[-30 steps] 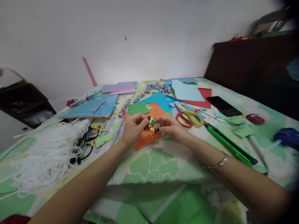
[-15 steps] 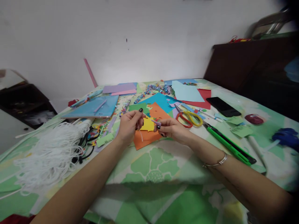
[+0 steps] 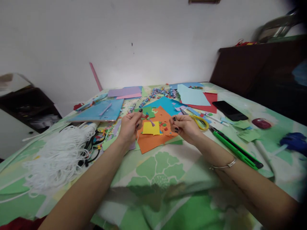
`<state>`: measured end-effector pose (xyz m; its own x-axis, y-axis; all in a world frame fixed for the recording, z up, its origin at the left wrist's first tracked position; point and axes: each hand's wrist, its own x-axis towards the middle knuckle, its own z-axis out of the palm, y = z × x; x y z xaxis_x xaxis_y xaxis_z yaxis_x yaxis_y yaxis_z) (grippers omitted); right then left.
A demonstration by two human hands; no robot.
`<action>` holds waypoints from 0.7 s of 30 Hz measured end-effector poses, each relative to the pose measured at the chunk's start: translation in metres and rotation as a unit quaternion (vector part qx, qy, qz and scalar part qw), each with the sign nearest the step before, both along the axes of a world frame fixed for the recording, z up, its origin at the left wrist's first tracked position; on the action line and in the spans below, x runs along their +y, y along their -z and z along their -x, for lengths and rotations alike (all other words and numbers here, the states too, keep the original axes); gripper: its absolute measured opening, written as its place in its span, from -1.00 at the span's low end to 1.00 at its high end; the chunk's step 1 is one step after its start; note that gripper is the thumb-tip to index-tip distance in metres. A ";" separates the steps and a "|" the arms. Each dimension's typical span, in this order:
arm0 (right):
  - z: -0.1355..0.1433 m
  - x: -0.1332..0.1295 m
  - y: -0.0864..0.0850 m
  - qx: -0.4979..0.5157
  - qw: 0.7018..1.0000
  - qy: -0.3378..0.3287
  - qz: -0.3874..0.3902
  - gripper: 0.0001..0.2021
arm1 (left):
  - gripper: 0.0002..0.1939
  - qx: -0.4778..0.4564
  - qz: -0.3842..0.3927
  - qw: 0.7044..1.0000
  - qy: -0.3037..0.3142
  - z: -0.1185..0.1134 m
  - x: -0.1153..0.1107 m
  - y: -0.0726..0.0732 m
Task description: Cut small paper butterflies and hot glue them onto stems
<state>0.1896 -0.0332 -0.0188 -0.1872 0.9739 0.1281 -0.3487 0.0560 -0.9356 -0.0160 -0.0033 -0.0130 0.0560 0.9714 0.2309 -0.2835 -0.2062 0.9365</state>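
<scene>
My left hand (image 3: 130, 126) is closed in a pinch on a thin white string (image 3: 137, 135), whose tail hangs below the fingers. To its right, a small purple paper piece (image 3: 152, 122) shows over a yellow paper square (image 3: 151, 128); whether it hangs on the string or lies on paper I cannot tell. My right hand (image 3: 184, 127) is also pinched, apart from the left, above the right edge of an orange sheet (image 3: 150, 143). What its fingertips hold, if anything, is too small to make out. Small paper scraps (image 3: 164, 126) lie on the orange sheet.
Yellow-handled scissors (image 3: 200, 123) and a green cutter knife (image 3: 236, 150) lie beside my right hand, with a black phone (image 3: 230, 110) beyond. A heap of white string (image 3: 59, 156) lies left. Rolled paper pieces (image 3: 158, 92) and coloured sheets (image 3: 194, 95) are at the back.
My right hand has moved right, away from the left hand. The purple paper piece that was at its fingertips is now between the hands, out of its grip.
</scene>
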 end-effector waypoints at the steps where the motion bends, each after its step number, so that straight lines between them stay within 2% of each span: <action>1: -0.002 0.001 -0.001 0.017 1.000 0.020 -0.007 -0.94 | -0.72 0.000 0.004 1.000 0.004 0.000 0.001 0.000; 7: -0.017 0.008 -0.006 0.104 0.982 0.147 -0.054 -0.85 | -0.57 -0.020 0.030 0.999 0.024 0.000 0.002 0.001; 12: -0.024 0.010 -0.010 0.156 0.966 0.197 -0.058 -0.77 | -0.60 0.003 0.017 1.000 0.018 0.000 0.002 0.003; 16: -0.025 0.011 -0.011 0.142 0.969 0.195 -0.053 -0.73 | -0.72 0.131 -0.077 0.988 -0.027 -0.001 0.001 0.006; 21: -0.026 0.014 -0.007 0.138 0.970 0.194 -0.042 -0.73 | -0.80 0.334 -0.203 0.917 -0.077 0.005 0.003 0.001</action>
